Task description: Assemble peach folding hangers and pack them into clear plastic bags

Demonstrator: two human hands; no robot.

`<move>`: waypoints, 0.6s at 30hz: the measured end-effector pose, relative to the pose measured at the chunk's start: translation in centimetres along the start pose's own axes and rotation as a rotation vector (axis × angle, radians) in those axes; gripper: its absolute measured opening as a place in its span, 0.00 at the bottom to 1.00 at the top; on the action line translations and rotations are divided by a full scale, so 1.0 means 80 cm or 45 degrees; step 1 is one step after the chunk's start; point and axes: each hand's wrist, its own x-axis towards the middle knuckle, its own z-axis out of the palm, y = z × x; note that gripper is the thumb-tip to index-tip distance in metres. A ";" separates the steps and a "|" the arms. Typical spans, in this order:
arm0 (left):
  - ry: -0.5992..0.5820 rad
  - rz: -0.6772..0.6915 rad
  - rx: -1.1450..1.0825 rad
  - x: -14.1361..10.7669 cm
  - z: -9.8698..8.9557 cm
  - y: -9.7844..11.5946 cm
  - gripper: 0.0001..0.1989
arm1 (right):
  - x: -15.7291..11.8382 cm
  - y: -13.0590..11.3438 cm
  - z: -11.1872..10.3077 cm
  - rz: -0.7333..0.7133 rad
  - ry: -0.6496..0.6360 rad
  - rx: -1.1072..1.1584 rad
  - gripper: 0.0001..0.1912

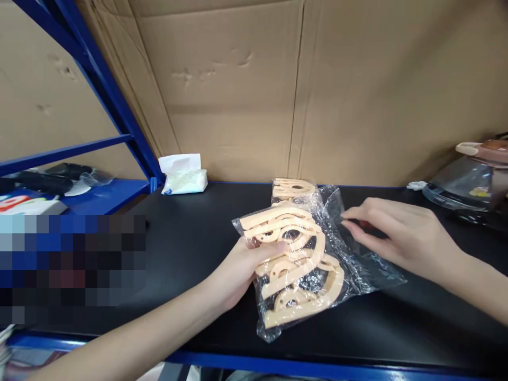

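Observation:
A clear plastic bag point(353, 270) holds several cream-coloured folding hangers point(297, 288), their curved arms folded together. My left hand point(256, 259) is closed around the left side of the bag, thumb lying over the hangers and the other fingers hidden beneath. On the other side, my right hand point(400, 233) pinches the loose upper right edge of the bag between thumb and fingertips. Just behind lies another bundle of similar cream pieces point(293, 188), partly covered by the bag in my hands.
Against the cardboard wall point(238, 106) stands a white packet point(184, 180) at the back left. A clear appliance with a brown top point(472, 180) is at the far right. A blue metal frame point(103, 95) rises on the left, above a shelf with black wrapped items point(43, 180).

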 end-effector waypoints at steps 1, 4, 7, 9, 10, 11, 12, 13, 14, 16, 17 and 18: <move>0.002 0.019 0.011 0.007 -0.001 0.000 0.18 | 0.004 -0.006 -0.002 -0.117 -0.029 -0.040 0.08; 0.005 0.050 0.043 0.027 -0.008 0.004 0.19 | 0.017 -0.008 0.001 -0.318 -0.180 -0.246 0.12; 0.001 0.060 0.078 0.045 -0.017 0.010 0.19 | 0.024 0.003 0.017 -0.350 -0.226 -0.598 0.13; -0.015 0.062 0.097 0.053 -0.021 0.015 0.21 | 0.024 0.008 0.029 -0.336 -0.258 -0.712 0.14; -0.029 0.064 0.103 0.056 -0.023 0.016 0.21 | 0.023 0.008 0.034 -0.316 -0.265 -0.687 0.15; -0.044 0.068 0.105 0.059 -0.024 0.017 0.22 | 0.022 0.008 0.038 -0.277 -0.261 -0.597 0.15; -0.059 0.073 0.105 0.060 -0.024 0.017 0.21 | 0.021 0.007 0.040 -0.198 -0.252 -0.449 0.14; -0.075 0.077 0.103 0.060 -0.024 0.017 0.21 | 0.020 0.006 0.042 -0.079 -0.244 -0.254 0.14; -0.091 0.082 0.100 0.059 -0.024 0.016 0.21 | 0.020 0.005 0.042 0.076 -0.251 -0.031 0.14; -0.120 0.086 0.092 0.056 -0.022 0.014 0.22 | 0.019 0.002 0.042 0.438 -0.336 0.440 0.13; -0.134 0.083 0.090 0.054 -0.022 0.013 0.22 | 0.019 0.000 0.040 0.607 -0.408 0.677 0.14; -0.146 0.077 0.089 0.053 -0.021 0.011 0.23 | 0.020 -0.001 0.039 0.749 -0.479 0.905 0.17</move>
